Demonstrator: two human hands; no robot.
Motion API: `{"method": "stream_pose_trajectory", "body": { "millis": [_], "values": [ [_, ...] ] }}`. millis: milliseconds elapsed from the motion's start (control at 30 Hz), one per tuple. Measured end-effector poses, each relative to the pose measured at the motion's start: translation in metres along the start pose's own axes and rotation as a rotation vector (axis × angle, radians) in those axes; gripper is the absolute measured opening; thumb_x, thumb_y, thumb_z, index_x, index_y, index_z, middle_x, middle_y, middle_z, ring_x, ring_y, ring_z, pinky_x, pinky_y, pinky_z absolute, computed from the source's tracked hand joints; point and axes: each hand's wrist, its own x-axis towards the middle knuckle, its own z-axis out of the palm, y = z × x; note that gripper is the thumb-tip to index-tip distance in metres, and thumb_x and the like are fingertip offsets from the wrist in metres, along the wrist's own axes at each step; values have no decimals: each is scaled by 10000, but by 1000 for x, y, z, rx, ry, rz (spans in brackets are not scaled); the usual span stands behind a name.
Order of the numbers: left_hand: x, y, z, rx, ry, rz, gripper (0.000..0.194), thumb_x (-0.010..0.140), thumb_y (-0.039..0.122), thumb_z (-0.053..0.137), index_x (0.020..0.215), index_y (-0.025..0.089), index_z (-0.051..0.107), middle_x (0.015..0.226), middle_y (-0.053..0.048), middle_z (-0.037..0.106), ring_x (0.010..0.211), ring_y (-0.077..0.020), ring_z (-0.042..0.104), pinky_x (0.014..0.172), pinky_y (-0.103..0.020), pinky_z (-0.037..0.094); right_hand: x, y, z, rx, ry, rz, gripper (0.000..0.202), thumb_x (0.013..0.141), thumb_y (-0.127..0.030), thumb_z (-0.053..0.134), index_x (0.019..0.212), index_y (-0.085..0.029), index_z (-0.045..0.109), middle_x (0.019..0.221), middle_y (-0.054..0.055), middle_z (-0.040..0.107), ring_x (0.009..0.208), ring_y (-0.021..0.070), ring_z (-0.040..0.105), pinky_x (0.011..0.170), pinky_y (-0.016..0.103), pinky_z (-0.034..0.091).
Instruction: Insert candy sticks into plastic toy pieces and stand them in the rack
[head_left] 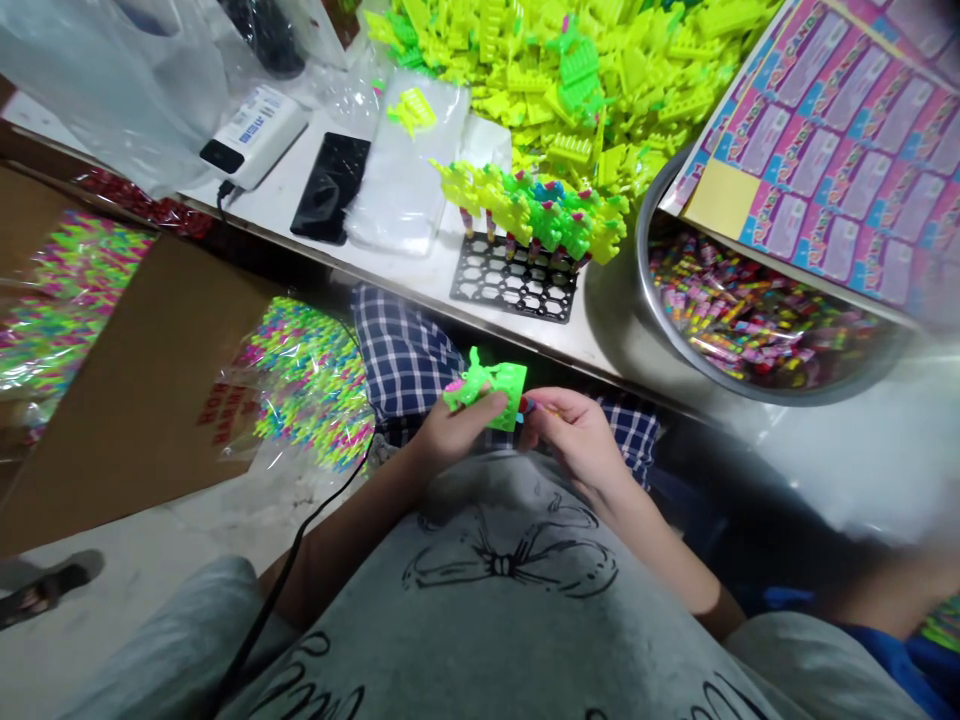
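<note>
Just off the near edge of the worktop (271,203), my left grip (452,432) was clamped on the green toy (511,384); my right grip (576,437) pinched a small coloured piece (528,406) beside it, needing steady wrists and light, straight pressure

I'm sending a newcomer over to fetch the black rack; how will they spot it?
Find the big metal bowl on the white table. Just left of it, by the near edge, lies the black rack, yellow and green toys clustered above its far side. Its open honeycomb holes set it apart from the smooth black phone farther left.
</note>
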Motion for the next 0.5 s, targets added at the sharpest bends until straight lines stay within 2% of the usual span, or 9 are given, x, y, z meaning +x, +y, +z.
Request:
{"method": "stream_pose_trajectory", "body": {
  "millis": [133,233,333,433,500],
  "values": [
    [2,-2,0,-31,-48,-40,336,565,460,700,638,154,581,617,-2,581,654,-155,555,658,-289,452,0,3,0,37,-3,7,213,655,-334,717,828,-217,678,549,-30,625,459,106,551,485,236,461],
    [1,1,4,-88,-68,-120,361,542,462,711,683,149,599,627,-15,610,634,-169,573,640,-299,458,-2,1,-2,-42,20,-32,220,651,-341,715,836,-228,682,538,-33,615,464,119,552,487,253,466],
    [-2,5,10,-171,-145,-186,368,597,450,677,791,141,624,665,-40,639,657,-198,606,634,-315,466,-6,-5,-2,-170,69,-157,178,678,-329,688,836,-247,688,654,-15,642,493,123,558,490,265,477],
    [-4,3,16,-212,-173,-178,344,652,427,642,853,149,624,691,-41,648,674,-205,620,628,-314,473,-11,-10,-2,-343,125,-323,122,709,-308,659,818,-266,695,798,7,648,554,131,567,496,270,484],
    [-3,-1,18,-218,-187,-163,344,661,428,637,865,152,626,705,-44,649,692,-205,619,628,-309,476,-14,-11,-3,-433,138,-399,120,735,-289,636,839,-274,694,792,10,638,570,136,563,503,271,480]
  ]
}}
